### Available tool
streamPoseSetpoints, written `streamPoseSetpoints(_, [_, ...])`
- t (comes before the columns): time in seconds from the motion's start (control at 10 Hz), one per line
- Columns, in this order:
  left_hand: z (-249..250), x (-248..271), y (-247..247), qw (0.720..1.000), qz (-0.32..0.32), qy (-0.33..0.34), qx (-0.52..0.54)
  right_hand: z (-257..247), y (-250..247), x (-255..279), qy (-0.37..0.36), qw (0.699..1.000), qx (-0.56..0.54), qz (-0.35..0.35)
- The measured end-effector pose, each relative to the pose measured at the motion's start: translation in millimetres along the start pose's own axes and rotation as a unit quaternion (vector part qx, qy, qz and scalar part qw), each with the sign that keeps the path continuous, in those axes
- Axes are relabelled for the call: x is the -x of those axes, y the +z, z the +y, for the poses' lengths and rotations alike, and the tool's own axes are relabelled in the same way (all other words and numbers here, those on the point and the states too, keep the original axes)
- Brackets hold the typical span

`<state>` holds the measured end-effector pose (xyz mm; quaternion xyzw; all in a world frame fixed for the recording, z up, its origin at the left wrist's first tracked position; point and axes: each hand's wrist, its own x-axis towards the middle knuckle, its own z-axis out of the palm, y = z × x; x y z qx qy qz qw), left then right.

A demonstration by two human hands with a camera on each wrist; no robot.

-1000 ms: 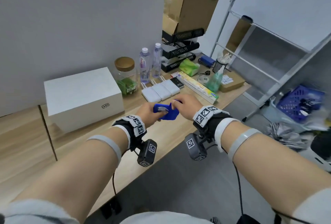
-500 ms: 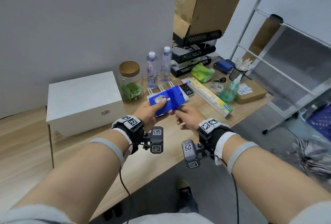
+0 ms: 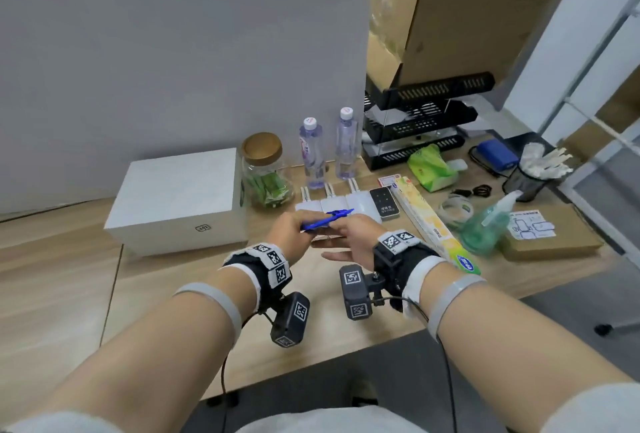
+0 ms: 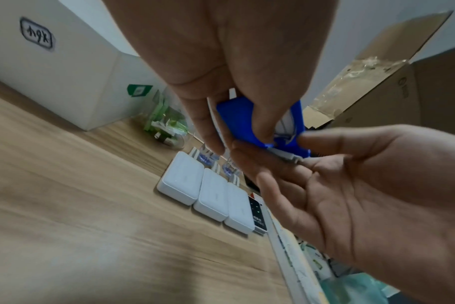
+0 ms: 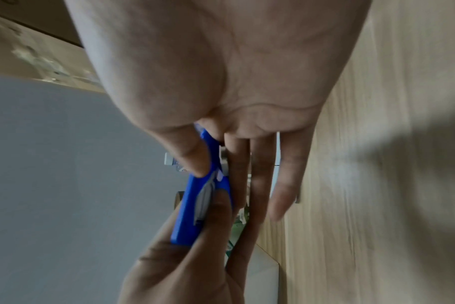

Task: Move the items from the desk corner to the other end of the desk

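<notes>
A flat blue card holder (image 3: pixel 327 219) with a grey clip (image 4: pixel 286 157) is held edge-on above the wooden desk (image 3: pixel 173 294), just in front of three white chargers (image 3: pixel 332 205). My left hand (image 3: pixel 304 226) pinches its near end between thumb and fingers. My right hand (image 3: pixel 343 231) pinches the other end by the clip with thumb and forefinger, its other fingers held straight. The left wrist view shows the holder (image 4: pixel 242 119) under my left fingertips. In the right wrist view the holder (image 5: pixel 187 216) runs between both hands.
On the desk behind stand a white box (image 3: pixel 176 197), a jar (image 3: pixel 263 172) of green packets, two water bottles (image 3: pixel 311 155) and black stacked trays (image 3: pixel 419 127). To the right lie a black remote (image 3: pixel 383 203), a long yellow box (image 3: pixel 429 224), a spray bottle (image 3: pixel 485 224) and a cardboard box (image 3: pixel 554 238).
The blue holder has turned from face-up to edge-on and come down a little. My right hand has closed in on its end.
</notes>
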<state>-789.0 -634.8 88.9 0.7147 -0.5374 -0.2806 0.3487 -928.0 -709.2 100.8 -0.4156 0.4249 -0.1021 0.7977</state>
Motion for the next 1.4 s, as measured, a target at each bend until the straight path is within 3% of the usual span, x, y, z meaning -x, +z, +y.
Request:
streamPoseSetpoints(0.1, [-2,-3,-1,0.997,-0.036,-0.038,-0.051,-1,-9,-14,0.03,0.998,-0.04,-0.047])
streamPoseSetpoints(0.2, [-6,-1,-6,0.986,-0.099,-0.111,-0.08,3,-7,-30,0.04,0.999,-0.006,-0.012])
streamPoseSetpoints(0.3, [-17,3,-9,0.979,-0.067,-0.188,0.035,12,-3,-45,0.054,0.997,0.06,0.0])
streamPoseSetpoints(0.4, [-40,7,-6,0.952,0.042,-0.258,0.157,21,3,-59,0.052,0.992,0.111,-0.008])
streamPoseSetpoints(0.5, [-57,6,-2,0.901,0.057,-0.312,0.295,28,11,-74,0.03,0.983,0.182,-0.02])
streamPoseSetpoints(0.6, [-74,1,0,0.874,0.035,-0.328,0.358,27,20,-88,0.014,0.972,0.236,-0.015])
streamPoseSetpoints(0.8, [-118,-31,-7,0.85,0.092,-0.373,0.361,16,28,-124,0.063,0.971,0.226,0.043])
streamPoseSetpoints(1.0, [-169,-68,-7,0.859,0.111,-0.419,0.272,18,16,-142,0.092,0.975,0.17,0.109])
streamPoseSetpoints(1.1, [-182,-77,-3,0.846,0.124,-0.439,0.277,20,14,-145,0.1,0.975,0.157,0.121])
streamPoseSetpoints(1.3, [-176,-75,-11,0.824,0.156,-0.449,0.309,19,15,-141,0.083,0.98,0.113,0.143])
streamPoseSetpoints(1.4, [-175,-70,-21,0.835,0.145,-0.45,0.28,12,18,-133,0.05,0.983,0.103,0.145])
